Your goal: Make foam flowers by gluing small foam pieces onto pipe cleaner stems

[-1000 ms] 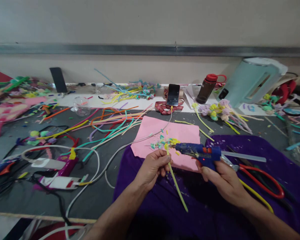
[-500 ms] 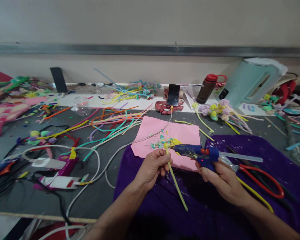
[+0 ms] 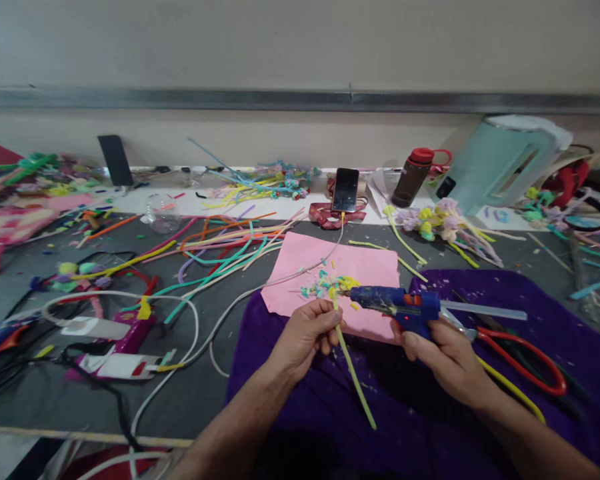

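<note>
My left hand (image 3: 307, 335) pinches a yellow-green pipe cleaner stem (image 3: 354, 377) near its top, and the stem slants down to the right over the purple cloth (image 3: 555, 347). My right hand (image 3: 445, 357) grips a blue hot glue gun (image 3: 397, 305) with a clear glue stick sticking out of its back. The gun's nozzle points left and sits right at the stem's upper tip, above a pink paper sheet (image 3: 305, 267) strewn with small coloured scraps.
Red-handled scissors (image 3: 523, 357) lie on the cloth right of my right hand. Loose pipe cleaners (image 3: 220, 250) spread across the grey table, with a pink glue gun (image 3: 125, 333) and white cables at left. A phone (image 3: 346, 190), a bottle (image 3: 411, 177) and a pale kettle (image 3: 500, 163) stand at the back.
The glue gun slid slightly left toward the stem tip, then eased back a little. My left hand and the stem stayed put.
</note>
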`<state>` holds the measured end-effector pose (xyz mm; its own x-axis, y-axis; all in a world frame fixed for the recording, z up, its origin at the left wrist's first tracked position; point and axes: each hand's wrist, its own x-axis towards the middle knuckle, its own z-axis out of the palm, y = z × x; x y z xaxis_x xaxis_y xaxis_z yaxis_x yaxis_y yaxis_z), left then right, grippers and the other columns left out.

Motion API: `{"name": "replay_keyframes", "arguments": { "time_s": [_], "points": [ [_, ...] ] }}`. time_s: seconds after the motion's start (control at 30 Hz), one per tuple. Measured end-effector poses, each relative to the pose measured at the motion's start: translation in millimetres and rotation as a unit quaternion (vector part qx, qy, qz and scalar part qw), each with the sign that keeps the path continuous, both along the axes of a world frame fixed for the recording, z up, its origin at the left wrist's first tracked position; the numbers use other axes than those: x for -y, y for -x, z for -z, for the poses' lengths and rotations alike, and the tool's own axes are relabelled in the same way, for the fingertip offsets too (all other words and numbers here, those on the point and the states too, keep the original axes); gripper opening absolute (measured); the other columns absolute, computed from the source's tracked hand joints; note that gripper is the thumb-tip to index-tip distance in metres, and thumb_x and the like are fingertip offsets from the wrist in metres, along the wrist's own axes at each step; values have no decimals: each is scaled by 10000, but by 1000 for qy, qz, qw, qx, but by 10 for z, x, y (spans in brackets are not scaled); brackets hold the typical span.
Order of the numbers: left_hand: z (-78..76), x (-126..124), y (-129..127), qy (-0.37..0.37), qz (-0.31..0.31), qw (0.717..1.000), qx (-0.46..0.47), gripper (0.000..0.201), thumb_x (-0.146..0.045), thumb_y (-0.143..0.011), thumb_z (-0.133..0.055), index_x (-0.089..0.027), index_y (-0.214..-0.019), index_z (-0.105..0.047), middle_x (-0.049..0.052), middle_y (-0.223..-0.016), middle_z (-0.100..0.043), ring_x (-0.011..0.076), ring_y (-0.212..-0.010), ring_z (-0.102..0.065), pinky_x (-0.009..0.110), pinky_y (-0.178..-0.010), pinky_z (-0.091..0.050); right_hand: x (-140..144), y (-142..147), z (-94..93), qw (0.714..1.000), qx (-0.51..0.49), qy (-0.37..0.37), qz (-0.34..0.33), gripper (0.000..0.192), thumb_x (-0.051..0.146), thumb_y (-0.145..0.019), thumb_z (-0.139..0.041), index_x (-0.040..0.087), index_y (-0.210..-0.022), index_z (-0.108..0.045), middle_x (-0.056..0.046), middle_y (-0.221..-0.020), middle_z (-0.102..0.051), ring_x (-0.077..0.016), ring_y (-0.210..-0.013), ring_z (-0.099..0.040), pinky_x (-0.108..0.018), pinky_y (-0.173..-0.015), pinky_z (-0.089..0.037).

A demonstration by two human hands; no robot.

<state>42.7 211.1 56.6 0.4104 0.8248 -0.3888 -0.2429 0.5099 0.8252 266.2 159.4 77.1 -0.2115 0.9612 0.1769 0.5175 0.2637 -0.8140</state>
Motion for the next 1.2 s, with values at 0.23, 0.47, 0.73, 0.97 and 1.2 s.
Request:
{"name": "replay_keyframes", "arguments": {
  "time_s": [0.23,0.47,0.73,0.97,1.2],
  "points": [
    [-35,-2,-2,6,-5,1000,1,222,-330,-725,-643,-129,-709,-550,-33,-481,-521,24,-371,-430,111,-335,-283,-4,-1,-9,1000,14,-16,-15,245,282,-875,-440,187,-662,-513,-8,-733,-585,-136,-671,-520,-242,-629,-387],
    [-41,3,-3,4,-16,1000,11,215,-319,-720,-651,-129,-713,-550,-32,-525,-538,21,-378,-433,114,-331,-290,4,-13,24,1000,5,-18,-17,255,280,-871,-451,188,-643,-517,-11,-770,-600,-138,-708,-532,-238,-647,-393],
    [-17,3,-4,-4,-12,1000,2,219,-325,-723,-646,-130,-705,-549,-35,-497,-527,21,-367,-420,115,-330,-277,-6,-10,20,999,13,-22,-22,240,284,-862,-463,184,-659,-543,-13,-729,-594,-139,-669,-522,-245,-618,-385],
    [-48,-19,1,-1,-35,999,3,209,-311,-726,-648,-127,-711,-549,-28,-593,-558,8,-382,-430,110,-327,-295,-123,-120,38,985,-134,74,80,207,341,-823,-521,170,-718,-570,-5,-635,-575,-136,-590,-522,-246,-557,-400],
    [-73,-9,-1,3,-31,999,7,201,-297,-722,-653,-137,-717,-531,-19,-663,-593,7,-384,-442,110,-326,-314,-536,-147,206,922,-302,173,172,251,387,-724,-630,184,-865,-587,35,-601,-571,-82,-463,-489,-195,-449,-386]
  ]
}}
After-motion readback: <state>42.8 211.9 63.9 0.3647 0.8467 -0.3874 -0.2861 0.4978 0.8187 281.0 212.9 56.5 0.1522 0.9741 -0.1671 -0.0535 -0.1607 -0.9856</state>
